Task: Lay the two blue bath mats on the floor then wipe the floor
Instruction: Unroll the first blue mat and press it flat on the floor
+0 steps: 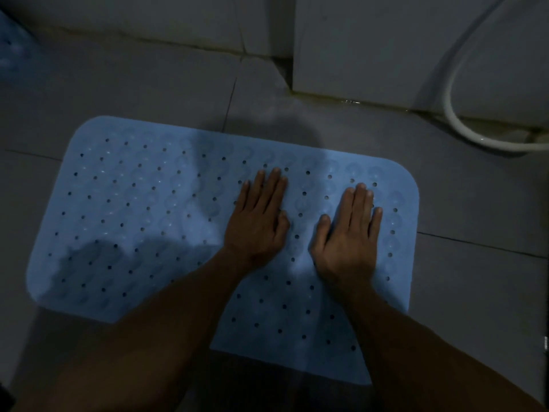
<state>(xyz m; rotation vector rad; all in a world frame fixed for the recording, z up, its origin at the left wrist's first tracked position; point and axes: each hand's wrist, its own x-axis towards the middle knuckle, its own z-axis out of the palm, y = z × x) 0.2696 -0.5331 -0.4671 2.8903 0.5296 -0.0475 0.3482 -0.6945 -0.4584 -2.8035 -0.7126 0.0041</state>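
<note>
A pale blue rectangular rubber bath mat (pixel 142 209) with rounded corners and rows of small round holes lies flat on the grey tiled floor (pixel 118 93) in front of you. Its long axis runs from your left to your right, the right end tilted slightly toward you. No container is in view.

Your left hand (pixel 257 224) lies palm down on the mat right of its middle, fingers straight and close together, pointing away from you. Your right hand (pixel 349 233) lies palm down just beside it, nearer the mat's right edge, fingers likewise straight. Both hands are flat and grip nothing; both forearms cross the mat's near edge.

A second blue, dimpled surface (pixel 12 52) shows, blurred, at the far left edge. A white flexible hose (pixel 463 123) curves over the floor at the far right, beside a white tiled wall (pixel 371 46).
</note>
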